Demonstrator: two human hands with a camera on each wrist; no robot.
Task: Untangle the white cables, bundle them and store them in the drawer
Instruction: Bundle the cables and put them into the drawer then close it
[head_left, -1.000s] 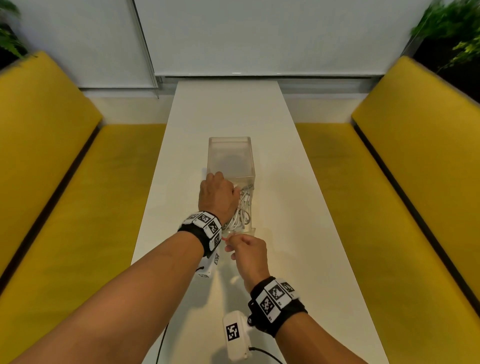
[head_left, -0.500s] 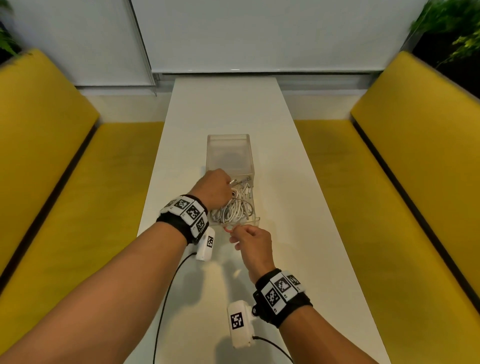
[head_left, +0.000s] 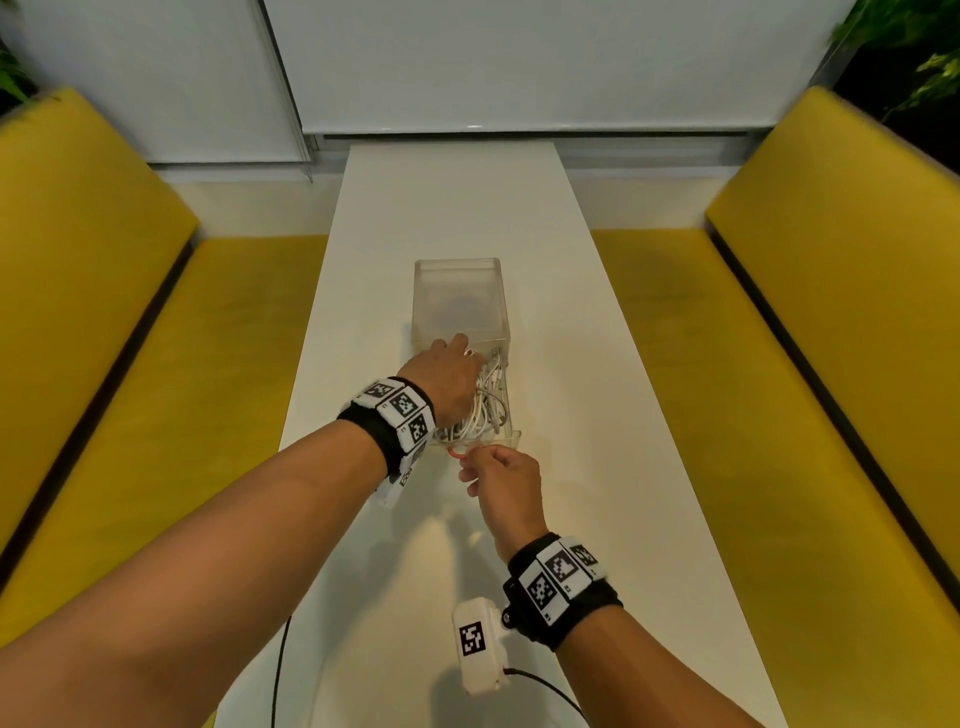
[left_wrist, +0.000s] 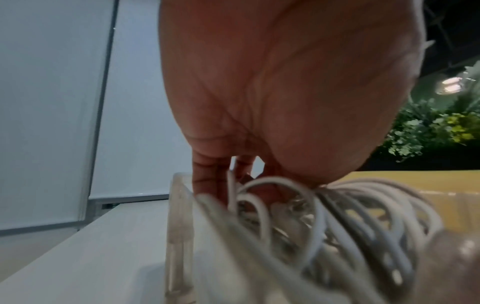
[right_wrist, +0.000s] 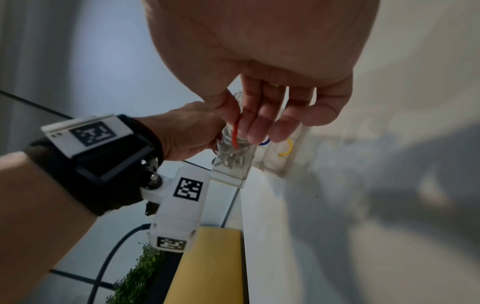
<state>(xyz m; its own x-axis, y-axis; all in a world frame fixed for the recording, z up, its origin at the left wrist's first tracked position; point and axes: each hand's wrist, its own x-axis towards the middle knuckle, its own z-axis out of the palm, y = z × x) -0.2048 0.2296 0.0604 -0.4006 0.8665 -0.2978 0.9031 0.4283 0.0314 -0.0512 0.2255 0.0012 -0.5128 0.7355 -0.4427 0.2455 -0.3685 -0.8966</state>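
A clear plastic drawer (head_left: 511, 439) stands pulled out of its clear box (head_left: 460, 301) on the white table. White cables (head_left: 491, 400) lie coiled inside it. My left hand (head_left: 452, 358) lies over the cables, fingers reaching the box's front edge. In the left wrist view the fingers (left_wrist: 207, 181) run straight down beside the drawer wall (left_wrist: 179, 216), among the cable loops (left_wrist: 337, 205). My right hand (head_left: 467, 462) is at the drawer's near end and pinches a red rubber band (right_wrist: 235, 131) between thumb and fingers.
A blue band (right_wrist: 264, 142) and a yellow band (right_wrist: 285, 148) lie in a small compartment of the drawer. The narrow white table (head_left: 597, 364) runs between two yellow benches (head_left: 779, 338). Plants sit at the back corners.
My left hand has slid forward over the cables until its fingers reach the box edge. The right hand has stayed at the drawer's near end with the red band.
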